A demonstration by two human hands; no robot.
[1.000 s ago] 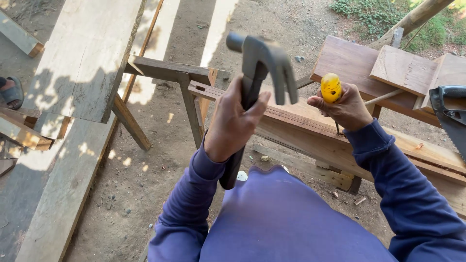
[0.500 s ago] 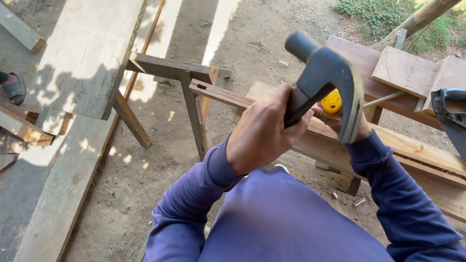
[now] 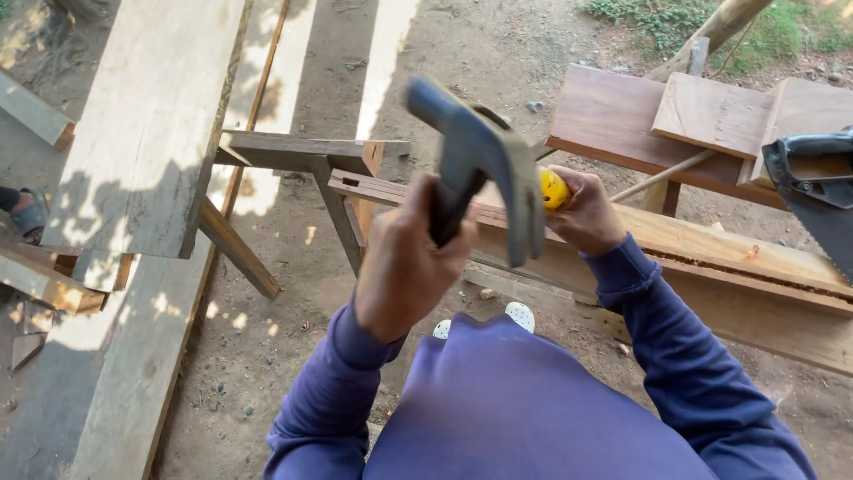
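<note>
My left hand (image 3: 410, 267) grips the black handle of a claw hammer (image 3: 487, 164), whose grey steel head is raised above the work, claw pointing down. My right hand (image 3: 586, 213) is closed around the yellow handle of a chisel (image 3: 554, 188), which it holds against a long wooden beam (image 3: 711, 253). The chisel's blade is hidden behind the hammer head and my fingers. The hammer head hangs just left of the yellow handle. Both arms wear purple sleeves.
A wooden trestle frame (image 3: 306, 156) stands left of the beam on the dirt ground. Wide planks (image 3: 147, 133) lie to the left. Boards (image 3: 711, 116) are stacked at the back right, with a black-handled handsaw (image 3: 813, 191) beside them. A sandalled foot (image 3: 22, 212) shows at the far left.
The hammer has swung from an upright, raised position toward the chisel, then pulled back a little to the left. My right hand has stayed on the yellow handle.
</note>
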